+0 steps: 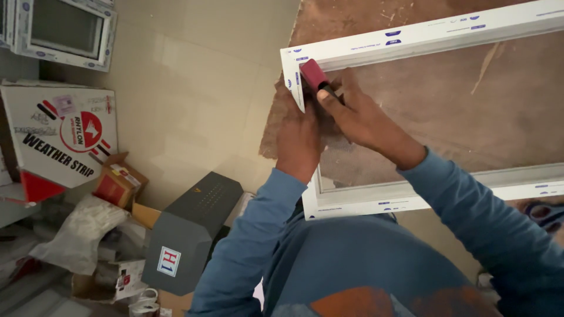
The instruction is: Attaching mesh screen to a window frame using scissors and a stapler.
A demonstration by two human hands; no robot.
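Frame [411,41] of white plastic lies flat on the brown tabletop [446,105], its near-left corner under your hands. You hold a small tool with a red handle [313,74] in your right hand [358,114], grip closed around it, fingers pinching low near its dark tip, which meets the inner side of the left bar close to the corner. Your left hand [299,138] lies flat on that bar and the board beside it, grip flat and holding nothing, only pressing down.

Judging by its look, the frame is light for its span, stiff along each bar yet prone to twist if lifted by one corner, and smooth enough to slip, so take it by two opposite bars. Cardboard boxes [59,135] and a grey case [188,235] sit on the floor to your left.
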